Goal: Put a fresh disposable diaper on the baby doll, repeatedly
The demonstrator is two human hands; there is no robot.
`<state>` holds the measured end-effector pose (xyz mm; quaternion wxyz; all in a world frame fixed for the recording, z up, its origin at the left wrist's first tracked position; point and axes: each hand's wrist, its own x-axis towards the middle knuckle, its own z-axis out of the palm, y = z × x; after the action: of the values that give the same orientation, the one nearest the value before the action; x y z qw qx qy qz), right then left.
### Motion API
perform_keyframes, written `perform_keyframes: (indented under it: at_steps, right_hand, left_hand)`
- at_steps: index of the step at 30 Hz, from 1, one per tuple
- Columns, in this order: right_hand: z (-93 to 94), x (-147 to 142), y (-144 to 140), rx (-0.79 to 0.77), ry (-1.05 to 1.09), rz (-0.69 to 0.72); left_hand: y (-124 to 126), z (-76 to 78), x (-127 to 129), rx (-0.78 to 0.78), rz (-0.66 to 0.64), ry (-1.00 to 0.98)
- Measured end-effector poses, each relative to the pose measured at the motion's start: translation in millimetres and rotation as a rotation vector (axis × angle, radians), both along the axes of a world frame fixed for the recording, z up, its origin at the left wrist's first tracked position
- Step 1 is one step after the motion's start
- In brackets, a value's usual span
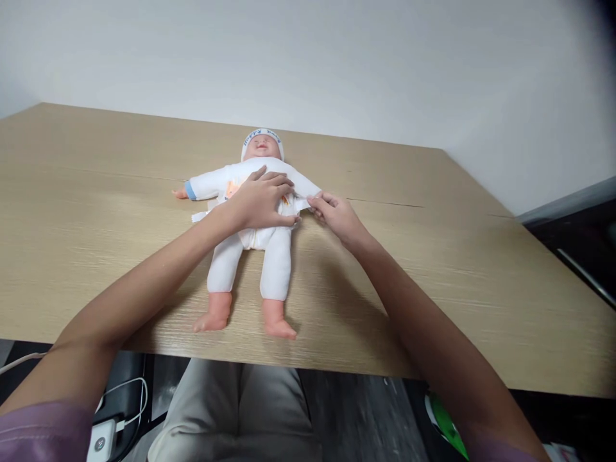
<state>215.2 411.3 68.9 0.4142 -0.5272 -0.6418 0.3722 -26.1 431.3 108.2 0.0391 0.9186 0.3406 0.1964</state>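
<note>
White cloth covers the doll [276,253], which lies on its back at mid-counter, head toward the far edge and bare feet toward the wearer. A diaper-like wrap [255,240] sits around its hips, largely hidden by the fingers. Left hand [264,202]: spread flat over the belly, pressing rather than gripping. Right hand [334,217]: apart from the left, thumb and fingers pinched on a white side tab [304,204]. A second white strip [199,217] sticks out loose on the opposite side. Step in hand, as judged: drawing the tab out while the left hand steadies the front; whether it is being fastened or undone cannot be told. Next move calls for a firm pinch and the belly kept pinned. Wood-grain counter [120,212] all around; pale wall [312,64] behind.
</note>
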Motion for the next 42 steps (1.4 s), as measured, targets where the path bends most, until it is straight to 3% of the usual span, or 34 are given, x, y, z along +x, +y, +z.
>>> perform_keyframes:
  at_steps: [5,8,16,21,24,27,31,36,39,42]
  right_hand:
    - [16.3,-46.8,17.5,0.086,-0.077,0.07]
    - [17.7,-58.8,18.8,0.118,-0.133,0.083]
    - [2.5,-56.9,-19.7,0.409,-0.126,-0.002]
    - [-12.7,-51.4,-39.4,0.576,-0.299,0.149]
    - [-18.4,-46.4,-38.3,0.591,-0.359,0.226]
    - [-18.8,-43.7,-36.1,0.591,-0.386,0.235]
    - [-15.5,-43.7,-36.6,0.61,-0.363,0.216]
    - [-1.6,-54.3,-37.9,0.616,-0.354,0.083]
    - [15.1,-71.0,-34.3,0.648,-0.308,-0.059]
    - [34.9,-94.1,-23.9,0.666,-0.343,-0.053]
  left_hand:
    - [5.9,-1.1,-3.3,-0.034,-0.002,-0.074]
    - [10.3,-0.6,-8.2,-0.077,-0.005,-0.132]
    - [21.0,-4.6,-13.0,-0.179,-0.081,-0.226]
    - [20.4,3.3,-22.1,-0.289,-0.169,-0.245]
    - [15.1,14.2,-30.9,-0.371,-0.191,-0.375]
    - [12.3,13.7,-45.8,-0.342,-0.082,-0.581]
    - [11.4,-13.9,-82.1,-0.224,0.104,-0.681]
    - [2.8,-46.3,-127.9,-0.22,0.244,-0.53]
    - [-3.5,-49.0,-138.6,-0.127,0.317,-0.416]
    - [-9.5,-47.5,-139.9,-0.055,0.442,-0.224]
